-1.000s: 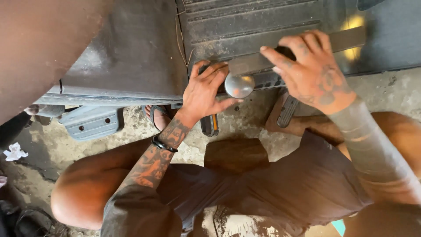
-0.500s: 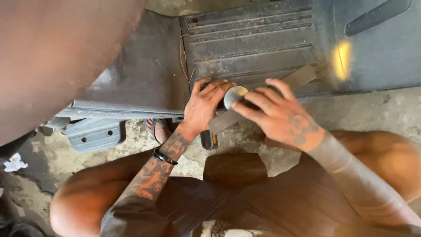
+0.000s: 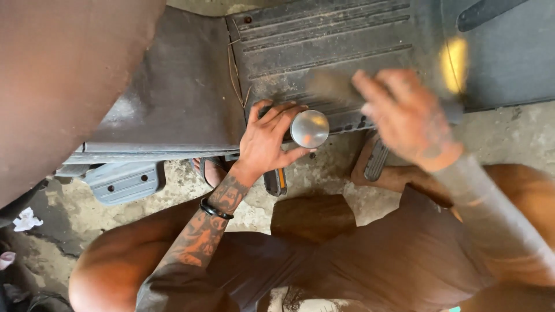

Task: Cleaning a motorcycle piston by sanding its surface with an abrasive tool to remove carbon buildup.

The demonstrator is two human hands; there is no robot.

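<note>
We crouched over a dark ribbed panel [image 3: 324, 40] that lay on the concrete floor [image 3: 509, 133], and our left hand [image 3: 267, 138] rested at its near edge. That hand held a round, shiny metal cap [image 3: 309, 128]: the thumb came under it from the near side and the fingers curved along its left flank, so the cap sat at the fingertips, right against the panel's edge. The grip was loose and partly open, closing only on the cap.

Our right hand [image 3: 407, 118] was above and to the right of the cap, near it but apart from it. It was badly blurred. The fingers pointed left over the panel, and something flat and dark [image 3: 329, 84] showed at their tips; whether the hand gripped it or was open we could not tell. A yellow smear [image 3: 454, 60] lay just beyond that hand, too blurred to name.

Below the cap, on the floor between our feet, a small dark tool with an orange stripe [image 3: 276, 182] lay just beside the left wrist. A grey plastic part [image 3: 124, 182] stuck out from under the panel's edge well to the left. A black band [image 3: 215, 209] circled the left wrist.
</note>
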